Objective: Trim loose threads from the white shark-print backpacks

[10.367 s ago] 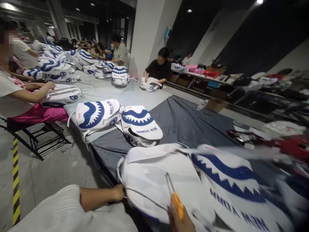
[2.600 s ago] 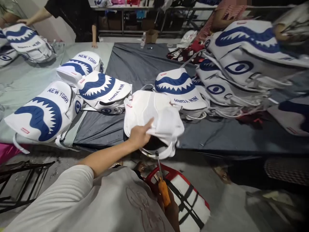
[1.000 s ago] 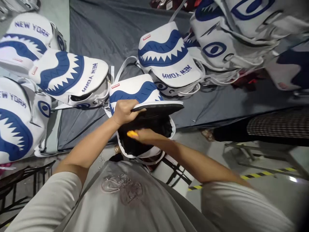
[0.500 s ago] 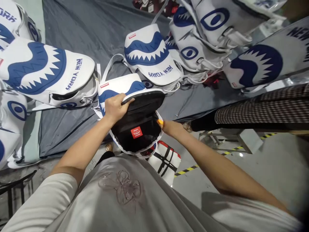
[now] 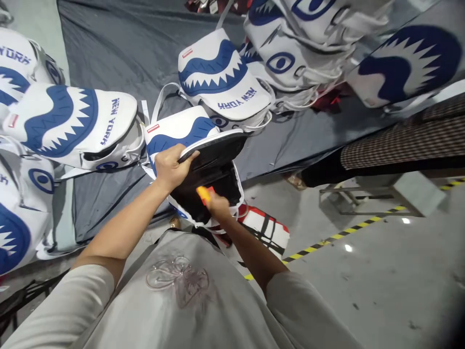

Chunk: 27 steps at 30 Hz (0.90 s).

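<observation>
A white backpack (image 5: 181,130) with a blue shark-mouth print lies at the table's near edge, its flap lifted and its black lining (image 5: 214,182) showing. My left hand (image 5: 173,165) is closed on the edge of that flap and holds it up. My right hand (image 5: 218,206) is closed around an orange-handled tool (image 5: 204,194) and reaches into the black opening. The tool's tip is hidden inside the bag.
Several more shark-print backpacks (image 5: 221,80) lie on the dark grey table cover (image 5: 116,53), left, behind and right. A red, white and black bag (image 5: 267,230) sits on the floor below. A person in checked trousers (image 5: 395,148) stands right. Yellow-black tape (image 5: 348,230) marks the floor.
My right hand has moved left from the bag's right rim into the black opening, covering the red label inside. The left hand still holds the flap up.
</observation>
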Each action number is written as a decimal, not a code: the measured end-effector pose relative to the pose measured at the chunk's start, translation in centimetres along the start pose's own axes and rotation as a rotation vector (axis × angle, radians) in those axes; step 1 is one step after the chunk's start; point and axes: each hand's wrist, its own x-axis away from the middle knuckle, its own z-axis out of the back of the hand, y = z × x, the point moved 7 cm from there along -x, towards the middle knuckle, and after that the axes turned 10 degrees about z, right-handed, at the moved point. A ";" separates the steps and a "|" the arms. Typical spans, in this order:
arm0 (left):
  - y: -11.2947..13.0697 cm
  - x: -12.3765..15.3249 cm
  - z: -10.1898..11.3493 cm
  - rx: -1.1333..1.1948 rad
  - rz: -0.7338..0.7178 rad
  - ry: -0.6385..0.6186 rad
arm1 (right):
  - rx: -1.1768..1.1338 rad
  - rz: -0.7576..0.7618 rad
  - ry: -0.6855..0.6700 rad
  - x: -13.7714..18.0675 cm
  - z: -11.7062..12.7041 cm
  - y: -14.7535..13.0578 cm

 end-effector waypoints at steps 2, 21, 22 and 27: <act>-0.2 -0.4 0.6 -0.057 -0.011 0.035 | -0.034 -0.120 0.079 -0.4 -0.1 2.0; -5.8 -3.6 -0.4 -0.173 -0.029 -0.013 | -0.134 -0.120 0.152 -1.1 0.8 0.6; -6.1 -3.4 -0.5 -0.176 -0.037 -0.022 | -0.129 -0.122 0.137 -1.0 0.9 0.5; -8.0 -1.8 -1.1 -0.317 0.056 -0.110 | -0.118 -0.118 0.020 -1.0 3.6 0.5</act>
